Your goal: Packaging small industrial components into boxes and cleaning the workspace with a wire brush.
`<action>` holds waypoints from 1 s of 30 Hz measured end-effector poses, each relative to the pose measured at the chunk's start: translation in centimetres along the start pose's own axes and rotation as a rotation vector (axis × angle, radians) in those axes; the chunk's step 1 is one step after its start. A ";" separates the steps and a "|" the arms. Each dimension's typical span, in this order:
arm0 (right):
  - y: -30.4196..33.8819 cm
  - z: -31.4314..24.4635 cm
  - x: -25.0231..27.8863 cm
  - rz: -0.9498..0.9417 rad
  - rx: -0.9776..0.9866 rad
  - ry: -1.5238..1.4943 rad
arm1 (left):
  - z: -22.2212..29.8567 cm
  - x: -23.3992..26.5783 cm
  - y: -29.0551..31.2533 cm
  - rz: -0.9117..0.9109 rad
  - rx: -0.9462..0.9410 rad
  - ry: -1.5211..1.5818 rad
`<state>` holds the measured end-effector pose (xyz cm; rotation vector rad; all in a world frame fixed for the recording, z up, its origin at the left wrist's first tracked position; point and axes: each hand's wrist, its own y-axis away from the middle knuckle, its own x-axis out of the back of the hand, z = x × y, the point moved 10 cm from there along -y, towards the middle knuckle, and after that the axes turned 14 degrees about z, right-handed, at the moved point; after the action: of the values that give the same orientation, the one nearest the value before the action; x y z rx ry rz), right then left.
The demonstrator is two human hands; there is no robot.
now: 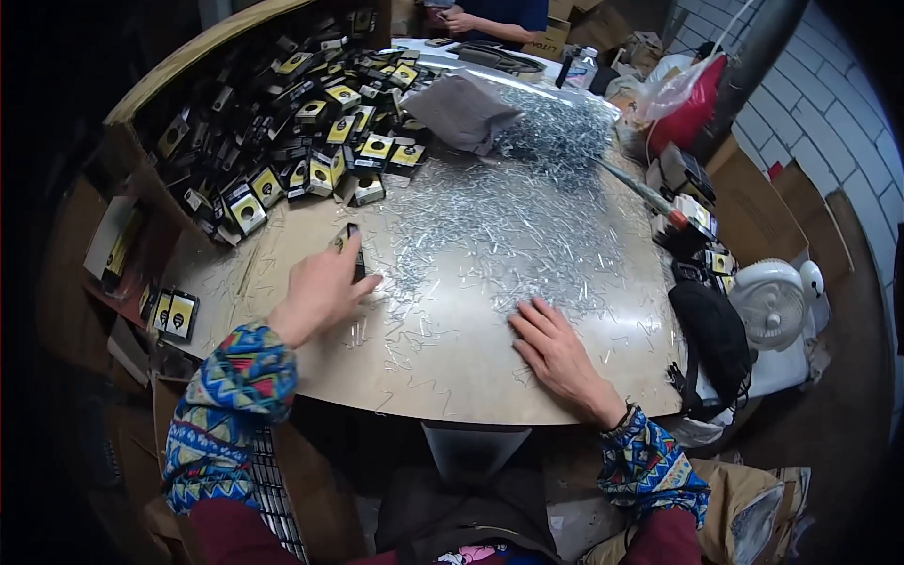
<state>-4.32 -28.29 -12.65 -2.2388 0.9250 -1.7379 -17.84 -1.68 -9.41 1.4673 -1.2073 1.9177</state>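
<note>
My left hand (320,292) grips a small black and yellow box (348,243) at the left of a spread of small silver metal pins (508,226) on the table (443,367). My right hand (556,348) lies flat, fingers together, on the near edge of the pins, holding nothing. A large heap of the same black and yellow boxes (301,132) fills the table's far left. Both my sleeves are patterned blue, yellow and red.
A grey bag (461,108) lies at the pins' far edge. Another person's hand (461,19) is at the far side. At the right stand a white fan (772,301), a black pouch (716,325), several boxes and a red bag (692,108). Cardboard cartons flank the left.
</note>
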 end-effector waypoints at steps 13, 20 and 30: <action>-0.9 2.2 0.4 0.135 0.015 0.165 | -1.8 -1.4 1.5 -0.235 -0.410 0.074; 0.2 0.3 1.1 0.220 0.126 -0.019 | -5.9 0.7 1.0 -0.098 0.025 0.574; -1.3 -2.2 -3.7 -0.031 0.117 0.004 | -6.1 -1.8 -0.2 -0.335 -0.163 -0.057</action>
<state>-6.34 -24.67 -14.32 -2.1874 0.7714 -1.7624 -20.40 3.83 -11.35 1.5343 -1.0380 1.5302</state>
